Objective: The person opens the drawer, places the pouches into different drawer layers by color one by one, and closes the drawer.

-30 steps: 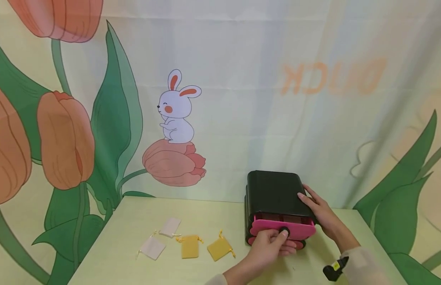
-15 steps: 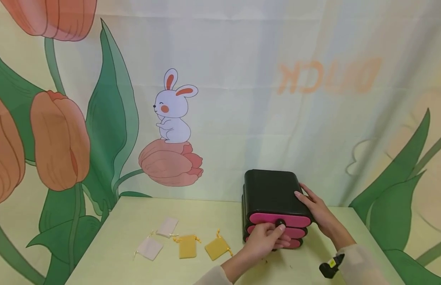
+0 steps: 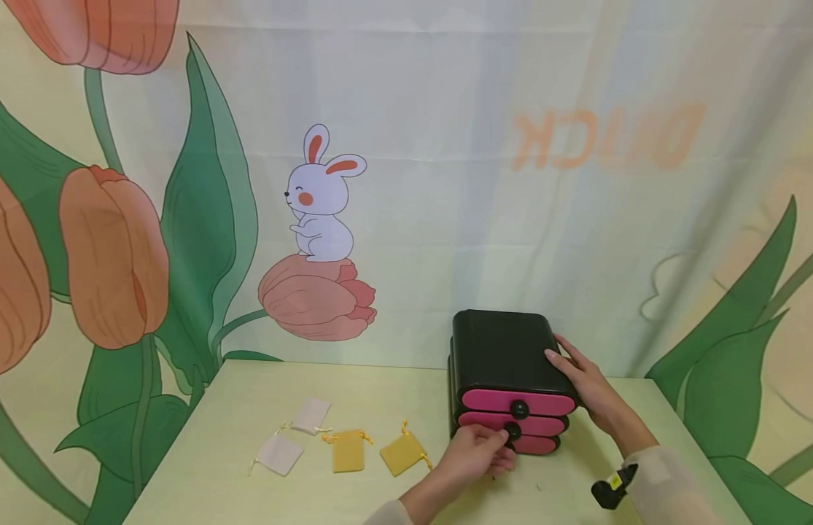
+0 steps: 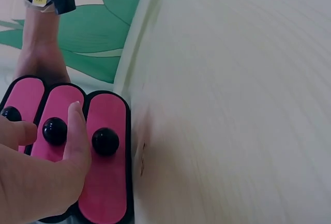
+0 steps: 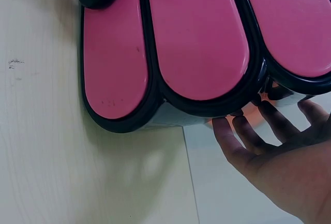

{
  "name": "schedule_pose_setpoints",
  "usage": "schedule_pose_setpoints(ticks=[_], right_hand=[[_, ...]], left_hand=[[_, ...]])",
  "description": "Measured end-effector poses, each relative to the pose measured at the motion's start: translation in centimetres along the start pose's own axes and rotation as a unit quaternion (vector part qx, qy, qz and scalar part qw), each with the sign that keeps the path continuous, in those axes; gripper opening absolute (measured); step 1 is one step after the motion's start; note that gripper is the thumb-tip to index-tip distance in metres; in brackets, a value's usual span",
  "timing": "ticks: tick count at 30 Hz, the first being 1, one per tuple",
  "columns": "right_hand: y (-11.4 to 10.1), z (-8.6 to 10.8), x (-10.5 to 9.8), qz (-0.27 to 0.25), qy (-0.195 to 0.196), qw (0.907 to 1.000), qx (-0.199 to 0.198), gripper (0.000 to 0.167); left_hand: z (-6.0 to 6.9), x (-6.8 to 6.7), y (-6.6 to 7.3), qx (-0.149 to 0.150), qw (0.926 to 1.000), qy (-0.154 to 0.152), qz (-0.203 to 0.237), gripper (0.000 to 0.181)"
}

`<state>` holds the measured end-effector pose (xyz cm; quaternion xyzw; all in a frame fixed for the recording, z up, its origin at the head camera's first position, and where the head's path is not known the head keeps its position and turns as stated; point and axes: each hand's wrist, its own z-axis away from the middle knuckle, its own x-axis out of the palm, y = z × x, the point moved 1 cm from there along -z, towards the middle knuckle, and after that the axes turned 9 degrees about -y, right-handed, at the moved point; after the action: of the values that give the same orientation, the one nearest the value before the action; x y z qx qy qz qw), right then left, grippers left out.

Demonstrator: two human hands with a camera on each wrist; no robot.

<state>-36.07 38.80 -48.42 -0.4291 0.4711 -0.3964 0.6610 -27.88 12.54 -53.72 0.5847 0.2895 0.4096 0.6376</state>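
Note:
A black drawer box (image 3: 507,350) with three pink drawer fronts stands at the table's back right, all drawers pushed in. My left hand (image 3: 475,456) is at the middle drawer's black knob (image 3: 512,431). In the left wrist view thumb and forefinger stand apart on either side of that middle knob (image 4: 55,131); the bottom knob (image 4: 105,141) shows beside the finger. My right hand (image 3: 593,383) rests against the box's right side, its thumb on the top edge. Seen from the right wrist, its extended fingers (image 5: 243,136) touch the box's side.
Two yellow drawstring pouches (image 3: 348,452) (image 3: 402,453) and two pale ones (image 3: 280,453) (image 3: 312,414) lie on the table (image 3: 216,437) left of the box. A printed curtain (image 3: 406,182) hangs behind the table.
The top drawer, partly out a second ago, has gone fully in. My left hand has moved from the top knob down to the middle one. The right hand stays on the box.

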Motion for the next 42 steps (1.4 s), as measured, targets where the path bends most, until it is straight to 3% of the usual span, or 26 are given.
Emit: schedule_pose_setpoints(ticks=[8,18,28,36,42], right_hand=[[0.3,0.0,0.0,-0.004,-0.002,1.0000,-0.003,0.086],[0.2,0.1,-0.1,-0.009,-0.003,1.0000,-0.004,0.085],[0.1,0.4,0.2,-0.001,-0.002,1.0000,-0.009,0.085],[0.2,0.2,0.2,0.004,-0.003,0.9999,-0.014,0.085],[0.0,0.3,0.2,0.009,-0.002,0.9998,-0.017,0.085]], left_hand=[[-1.3,0.9,-0.4,-0.030,0.9929,-0.028,0.112,0.036],[-1.6,1.2,-0.9,-0.036,0.9887,-0.012,0.145,0.036],[1.6,2.0,-1.7,-0.038,0.9932,-0.042,0.101,0.039],[3.9,3.1,-1.8,-0.097,0.9897,-0.061,0.087,0.038],[4.4,3.6,-2.0,-0.108,0.9885,-0.047,0.094,0.037]])
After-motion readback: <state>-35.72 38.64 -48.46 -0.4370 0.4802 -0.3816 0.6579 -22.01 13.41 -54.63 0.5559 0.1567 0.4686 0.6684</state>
